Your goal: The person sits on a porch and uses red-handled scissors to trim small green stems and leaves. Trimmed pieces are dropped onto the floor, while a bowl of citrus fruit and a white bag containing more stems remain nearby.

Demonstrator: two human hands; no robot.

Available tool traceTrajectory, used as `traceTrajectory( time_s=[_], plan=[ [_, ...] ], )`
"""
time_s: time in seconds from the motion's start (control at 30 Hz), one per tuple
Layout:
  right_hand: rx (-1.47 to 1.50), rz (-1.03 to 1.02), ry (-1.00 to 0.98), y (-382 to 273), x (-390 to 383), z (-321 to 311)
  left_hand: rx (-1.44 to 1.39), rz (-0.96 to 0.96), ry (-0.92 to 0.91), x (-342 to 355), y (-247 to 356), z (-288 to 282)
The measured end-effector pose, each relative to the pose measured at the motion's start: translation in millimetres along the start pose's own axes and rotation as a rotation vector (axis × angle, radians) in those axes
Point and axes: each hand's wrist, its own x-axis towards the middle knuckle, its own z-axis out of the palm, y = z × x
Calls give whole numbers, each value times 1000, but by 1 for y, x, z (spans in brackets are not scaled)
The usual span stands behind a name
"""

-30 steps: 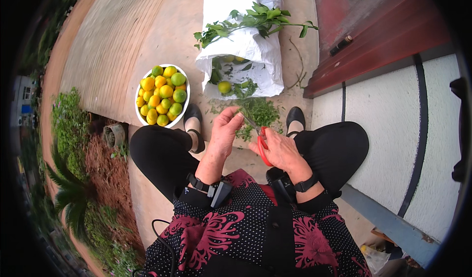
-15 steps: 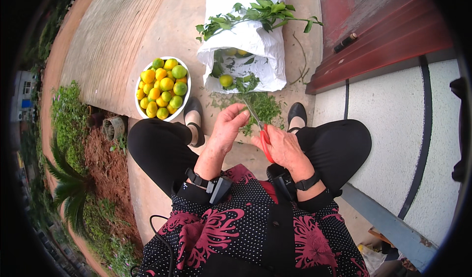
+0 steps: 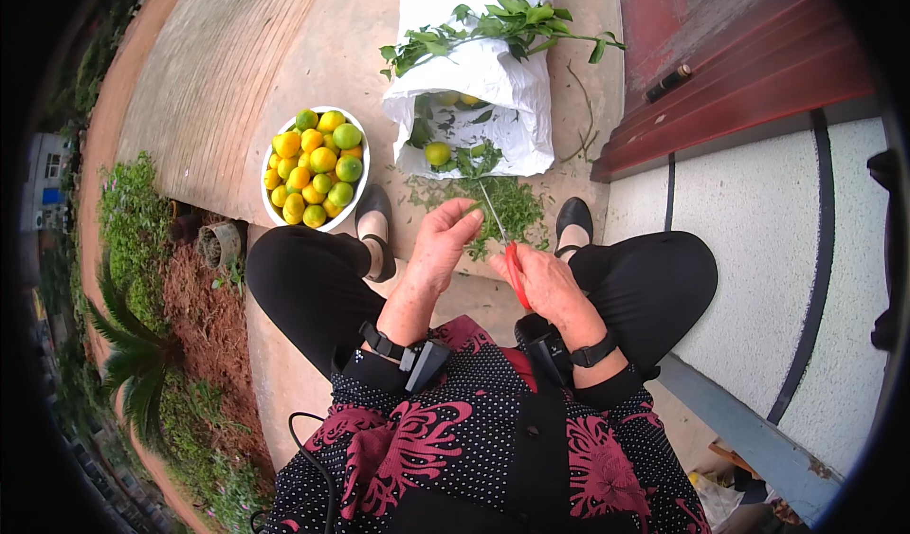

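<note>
My right hand grips red-handled scissors, their slim metal blades pointing away from me over cut green leaves on the ground. Beside the blades, my left hand pinches a small bit of green leaf between thumb and fingers. Just beyond both hands, the mouth of a white woven sack faces me. Inside it lie a yellow-green citrus fruit, more fruit and loose leaves. A leafy branch rests across the top of the sack.
Left of my feet stands a white bowl heaped with yellow and green citrus fruit. A dark red door is on the right, near a pale tiled floor. A planted bed with an old pot lies at the left.
The scissors' tips have swung slightly right and away from me, leaving the left fingertips. My right hand has shifted a little to the right; the left hand stays nearly in place.
</note>
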Motion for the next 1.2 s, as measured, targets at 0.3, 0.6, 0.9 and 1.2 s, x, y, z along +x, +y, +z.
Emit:
traceTrajectory(
  time_s=[0.3, 0.6, 0.9, 1.2],
  plan=[
    [-41, 29, -47, 3, 2, 9, -207, 38, 103, 1, -1, 0],
    [-156, -29, 71, -1, 4, 13, -318, 52, 130, -1, -14, 12],
    [-117, -15, 53, -1, 2, 10, -258, 21, 140, 0, -12, 9],
    [87, 27, 23, 1, 4, 9, -293, 6, 151, 0, -12, 9]
  ],
)
